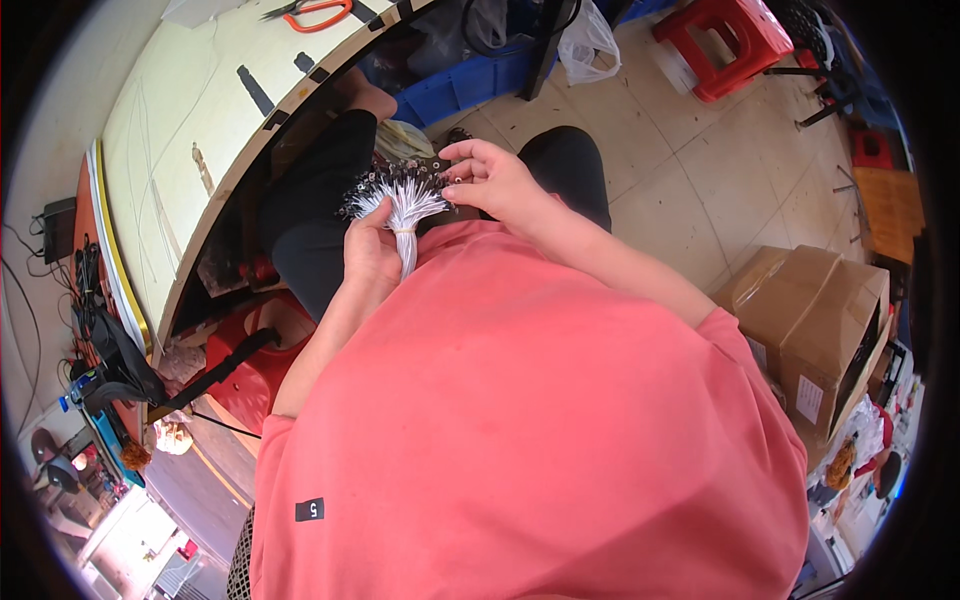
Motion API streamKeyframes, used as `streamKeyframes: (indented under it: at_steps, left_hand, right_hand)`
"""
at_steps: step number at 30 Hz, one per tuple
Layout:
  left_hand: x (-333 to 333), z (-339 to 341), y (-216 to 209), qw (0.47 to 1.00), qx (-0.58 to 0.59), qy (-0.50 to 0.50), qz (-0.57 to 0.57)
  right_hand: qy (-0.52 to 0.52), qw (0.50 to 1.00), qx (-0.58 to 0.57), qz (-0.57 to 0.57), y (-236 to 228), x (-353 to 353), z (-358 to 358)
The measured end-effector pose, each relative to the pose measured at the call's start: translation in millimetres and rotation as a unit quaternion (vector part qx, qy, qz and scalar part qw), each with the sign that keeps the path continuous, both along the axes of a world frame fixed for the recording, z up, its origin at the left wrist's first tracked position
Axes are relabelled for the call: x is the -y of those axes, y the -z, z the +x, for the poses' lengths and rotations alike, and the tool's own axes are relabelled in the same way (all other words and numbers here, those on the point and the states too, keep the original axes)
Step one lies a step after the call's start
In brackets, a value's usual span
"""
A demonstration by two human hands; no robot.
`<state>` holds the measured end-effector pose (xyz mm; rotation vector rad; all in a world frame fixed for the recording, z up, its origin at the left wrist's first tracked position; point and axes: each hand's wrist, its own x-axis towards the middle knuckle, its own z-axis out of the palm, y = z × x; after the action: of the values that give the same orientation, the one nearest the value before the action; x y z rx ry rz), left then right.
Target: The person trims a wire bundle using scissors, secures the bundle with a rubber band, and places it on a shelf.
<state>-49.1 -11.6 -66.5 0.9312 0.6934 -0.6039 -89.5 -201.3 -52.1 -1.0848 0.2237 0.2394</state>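
A bundle of thin white cords (407,245) rests upright over my lap, tied partway up by a narrow pale band. Above the band the cords fan out into many small dark tips, some with ring-shaped metal ends. My left hand (371,250) is closed around the bundle's left side, its thumb lying against the fanned cords. On the other side, my right hand (497,183) has its fingers spread and slightly bent, the thumb and fingertips at the right edge of the dark tips. Whether a single tip touches those fingers is too small to tell.
A pale curved tabletop (150,130) lies at my left, with orange-handled scissors (308,14) at its far end. Beneath it sits a blue crate (480,85). A red stool (722,45) stands far right, and a cardboard box (815,320) is at my right.
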Motion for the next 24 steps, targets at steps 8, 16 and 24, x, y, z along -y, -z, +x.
streamKeyframes:
  at_steps: [8, 16, 24]
  left_hand:
    - [-2, 0, -4, 1.000, -0.007, -0.009, -0.026]
    - [-5, 0, 3, 0.999, 0.013, 0.000, -0.033]
    - [-3, 0, 8, 0.999, 0.037, 0.017, 0.007]
  right_hand:
    - [-0.001, 0.997, 0.017, -0.079, -17, -6, 2]
    - [0.003, 0.996, 0.014, -0.088, -20, -10, 4]
    - [0.054, 0.998, 0.018, -0.038, -5, -7, 8]
